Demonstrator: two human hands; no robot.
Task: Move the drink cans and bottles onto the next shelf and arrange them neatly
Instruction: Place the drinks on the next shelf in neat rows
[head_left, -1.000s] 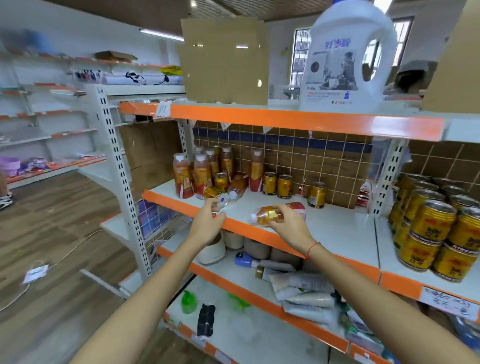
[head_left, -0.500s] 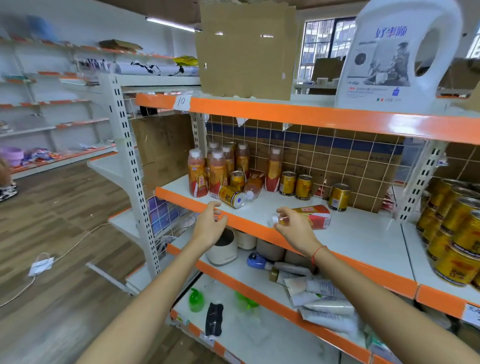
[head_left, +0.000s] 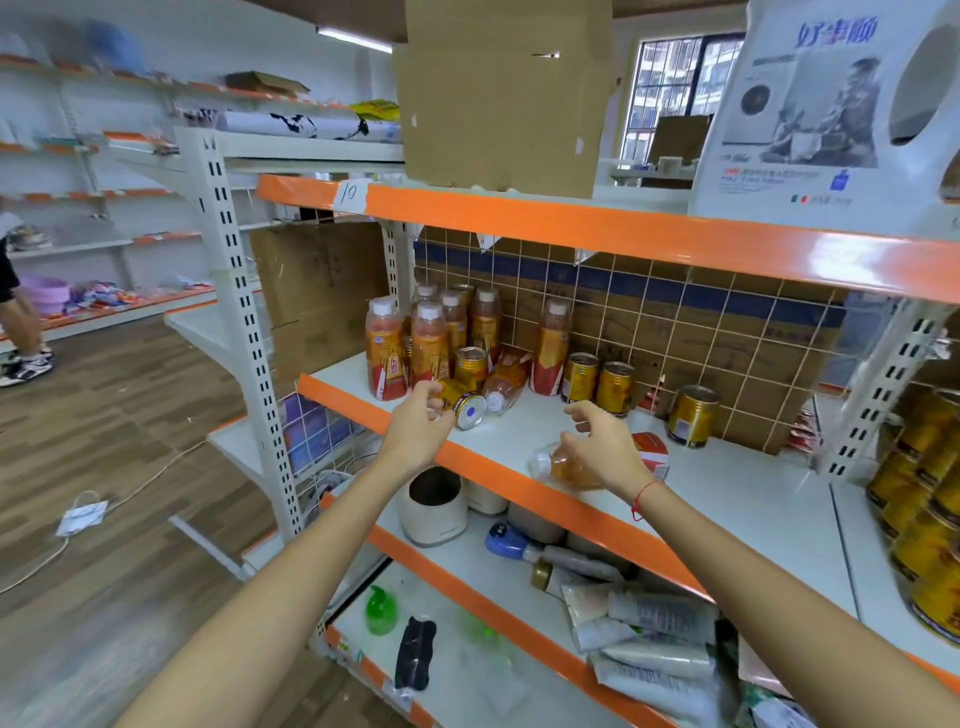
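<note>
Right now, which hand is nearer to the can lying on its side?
The left hand: its fingers are at the tipped can. The right hand is farther right, over a bottle lying on its side.

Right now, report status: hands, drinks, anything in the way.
Left hand closing on the tipped gold can. Right hand over the lying bottle, grip unclear. Upright bottles crowd behind the can.

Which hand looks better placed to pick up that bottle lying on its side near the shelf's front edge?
Probably the right hand: it hovers directly over the bottle, fingers open. The left hand is at the tipped can.
</note>
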